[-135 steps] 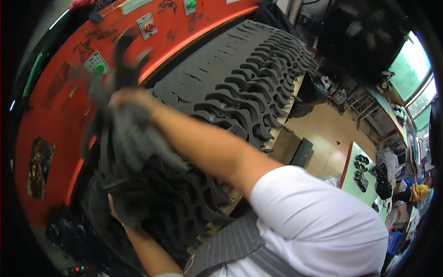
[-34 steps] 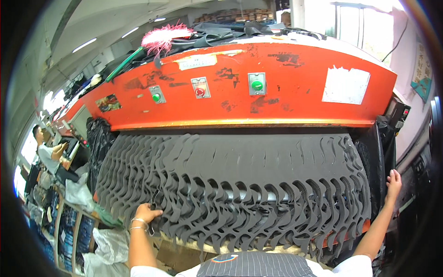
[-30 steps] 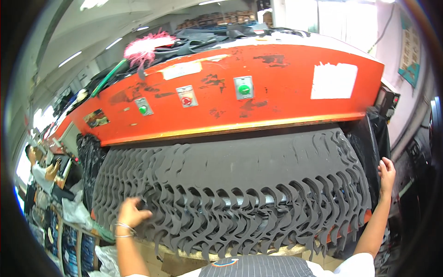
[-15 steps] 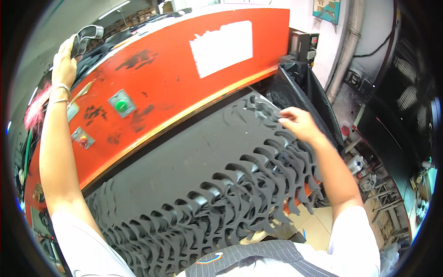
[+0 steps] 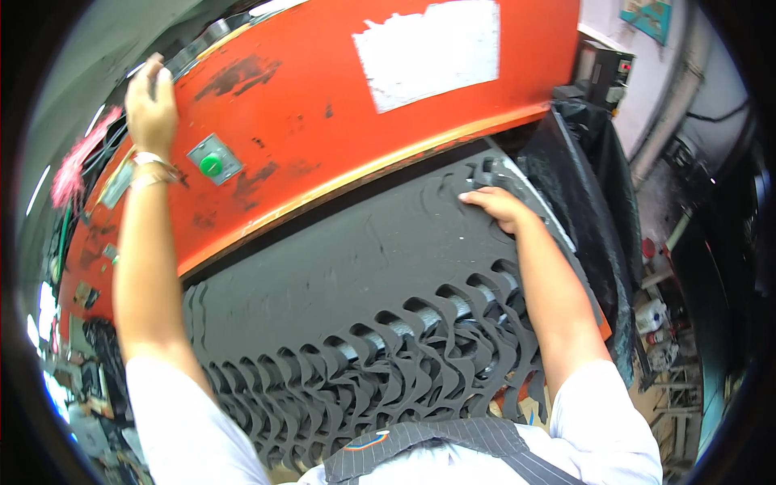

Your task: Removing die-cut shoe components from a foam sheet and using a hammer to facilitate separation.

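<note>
My left hand (image 5: 152, 109) is raised at the top edge of the orange machine (image 5: 299, 89), its fingers stretched upward and apart with nothing visible in them. On the right, my right hand (image 5: 503, 208) lies on the far right part of a dark grey foam-like sheet (image 5: 347, 259), fingers stretched to the left. Curved cuts mark the sheet near that hand. Along its near side the sheet is cut into a lattice of wavy strips (image 5: 388, 372), which hangs toward me. No curved metal die can be made out in either hand.
A green push button (image 5: 212, 166) sits on the machine's front, left of a torn white paper (image 5: 428, 56). Black plastic bagging (image 5: 598, 186) hangs at the right end, beside a black control box (image 5: 605, 77). Pink fluffy material (image 5: 81, 166) is at far left.
The curved metal die has left my left hand, which has come down slightly and to the right in view. My right hand has flattened onto the sheet. The view has shifted.
</note>
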The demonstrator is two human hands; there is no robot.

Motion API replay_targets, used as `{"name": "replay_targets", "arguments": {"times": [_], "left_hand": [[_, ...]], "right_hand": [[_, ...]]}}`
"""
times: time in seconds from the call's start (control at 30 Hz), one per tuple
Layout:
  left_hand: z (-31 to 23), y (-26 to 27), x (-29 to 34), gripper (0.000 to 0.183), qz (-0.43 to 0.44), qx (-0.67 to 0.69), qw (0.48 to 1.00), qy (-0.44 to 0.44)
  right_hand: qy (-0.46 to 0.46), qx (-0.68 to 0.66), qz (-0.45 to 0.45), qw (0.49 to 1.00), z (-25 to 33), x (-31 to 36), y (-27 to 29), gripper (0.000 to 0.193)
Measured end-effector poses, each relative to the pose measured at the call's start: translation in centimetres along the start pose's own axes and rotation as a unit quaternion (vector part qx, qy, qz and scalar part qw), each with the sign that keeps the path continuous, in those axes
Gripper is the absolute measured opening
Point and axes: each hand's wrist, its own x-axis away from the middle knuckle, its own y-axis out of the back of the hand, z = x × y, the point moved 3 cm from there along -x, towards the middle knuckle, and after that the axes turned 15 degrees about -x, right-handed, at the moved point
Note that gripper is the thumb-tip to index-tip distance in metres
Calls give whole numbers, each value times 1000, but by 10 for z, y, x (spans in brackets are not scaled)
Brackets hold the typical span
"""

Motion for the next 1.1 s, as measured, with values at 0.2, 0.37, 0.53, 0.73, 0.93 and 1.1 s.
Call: {"name": "replay_targets", "arguments": {"times": [0.2,0.37,0.53,0.73,0.93,1.1], "left_hand": [[-107,53,242,24,365,60,926,71],[-147,59,331,52,516,-155,808,238],[-145,63,343,43,489,-130,838,204],[-150,40,315,54,630,-191,750,70],[-118,5,306,75,808,-103,556,166],[-101,-4,326,85,821,-11,535,200]], "right_hand": [[50,156,-47,985,5,18,-12,96],[152,3,-36,988,-18,32,-12,88],[367,-161,-68,914,-26,98,20,56],[672,-332,-6,661,24,240,46,65],[341,-47,-94,934,40,145,-27,64],[113,119,-120,979,-24,52,-99,98]]}}
